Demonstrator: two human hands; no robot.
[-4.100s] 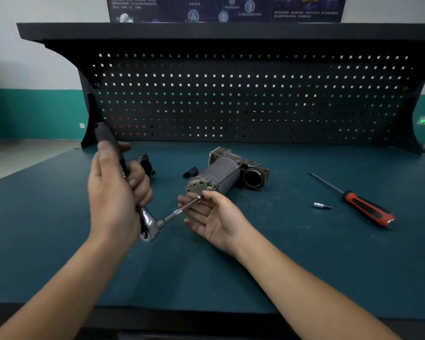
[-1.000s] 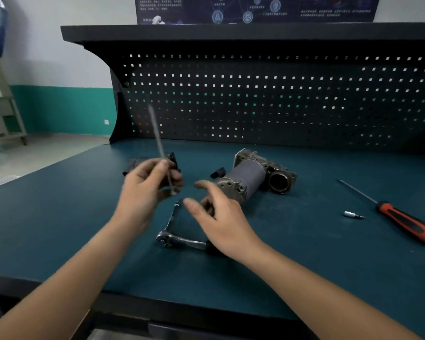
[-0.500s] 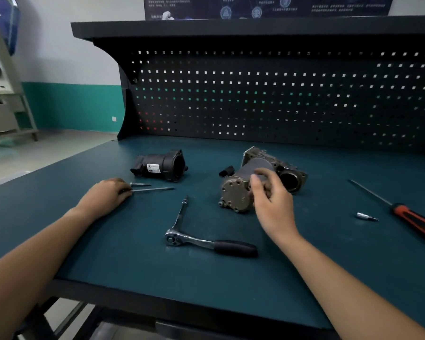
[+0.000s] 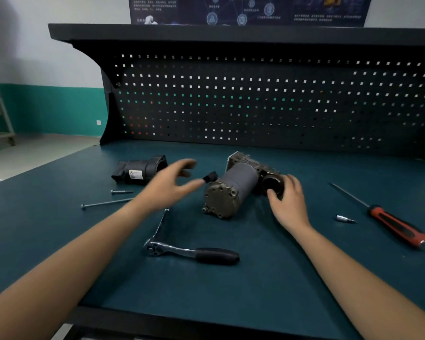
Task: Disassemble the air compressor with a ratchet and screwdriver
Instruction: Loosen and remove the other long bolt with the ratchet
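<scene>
The grey air compressor (image 4: 238,185) lies on its side mid-bench, its bolted end cap facing me. My right hand (image 4: 290,204) grips the round port housing on its right side, thumb at the opening. My left hand (image 4: 167,187) hovers open and blurred just left of the compressor, holding nothing. The ratchet (image 4: 194,252), with an extension bar attached, lies on the bench in front of the compressor. The red-handled screwdriver (image 4: 398,225) lies at the right. A long bolt (image 4: 106,203) and a short bolt (image 4: 120,191) lie at the left.
A black removed motor part (image 4: 140,170) lies behind the bolts. A small silver bit (image 4: 345,219) sits left of the screwdriver. The green bench top (image 4: 255,290) ends at a near edge below my arms. A black pegboard (image 4: 255,101) walls off the back.
My left hand has left the bolts on the bench and swung right toward the compressor. My right hand has slid from the cylinder's top to the round port.
</scene>
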